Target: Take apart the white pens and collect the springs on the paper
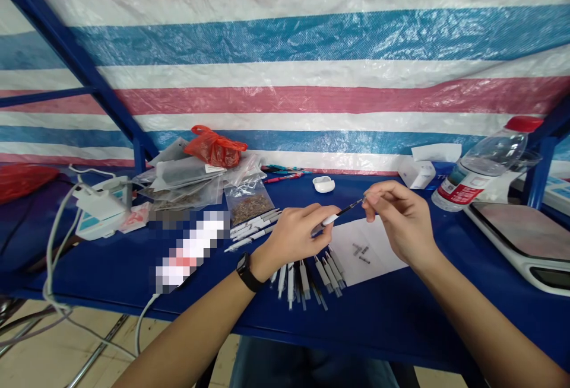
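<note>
My left hand (296, 235) is closed around a slim pen-like piece (342, 213) with a white body and dark front, held level above the blue table (392, 317). My right hand (398, 216) pinches its dark tip between thumb and forefinger. A black watch (247, 272) sits on my left wrist. Under my hands lies a row of several similar white and grey pen pieces (312, 278). Beside them a white sheet (371, 251) carries a few small grey parts (361, 251).
More white pens (253, 228) and a clear bag of brown bits (249, 201) lie left of my hands, with plastic bags (187, 177) and an orange bag (214, 146) behind. A water bottle (483, 165), a scale (525, 239), a white earbud case (323, 184) and cables (57, 239) stand around.
</note>
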